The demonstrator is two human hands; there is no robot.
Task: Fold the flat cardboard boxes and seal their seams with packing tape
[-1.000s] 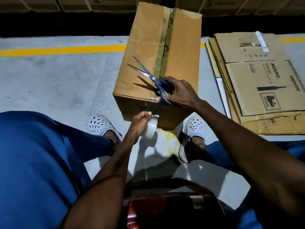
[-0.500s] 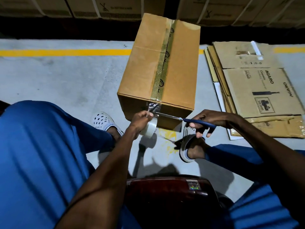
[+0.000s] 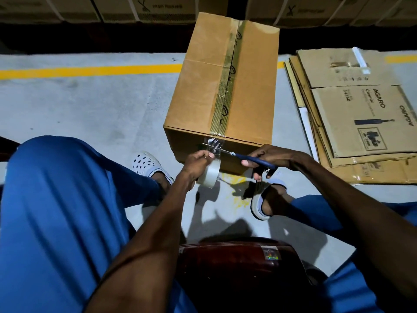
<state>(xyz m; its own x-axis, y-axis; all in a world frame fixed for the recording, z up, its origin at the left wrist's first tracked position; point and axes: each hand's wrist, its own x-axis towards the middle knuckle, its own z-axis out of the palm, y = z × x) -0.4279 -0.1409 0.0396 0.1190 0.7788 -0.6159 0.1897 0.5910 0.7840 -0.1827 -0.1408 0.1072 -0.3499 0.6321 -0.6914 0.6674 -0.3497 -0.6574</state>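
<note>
My left hand [image 3: 198,161] gripped the roll of clear packing tape [image 3: 208,175], fingers curled over its top, holding it just below the near edge of the folded cardboard box [image 3: 225,86]. A short strip of tape [image 3: 214,144] stretched taut from the roll up to the box's near top edge, where it met the older printed tape [image 3: 228,82] that ran along the centre seam of the top flaps. My right hand [image 3: 268,160] held the blue-handled scissors [image 3: 243,157], fingers curled round the handles, the blades reaching left across the stretched strip just above the roll. How far the blades stood apart could not be made out at that angle.

The box stood upright on the grey concrete floor [image 3: 90,109], close in front of me and between my feet, which wore white perforated clogs [image 3: 146,163]. My knees in blue trousers [image 3: 56,211] framed the scene on either side, and the dark red front edge of the seat [image 3: 237,256] showed beneath me.

To the right of the box lay a stack of flat cardboard boxes [image 3: 361,114], the top one printed with the name AGARO. A yellow painted line [image 3: 90,70] crossed the floor behind the box, and a row of stacked cartons [image 3: 158,7] stood along the far side in shadow.
</note>
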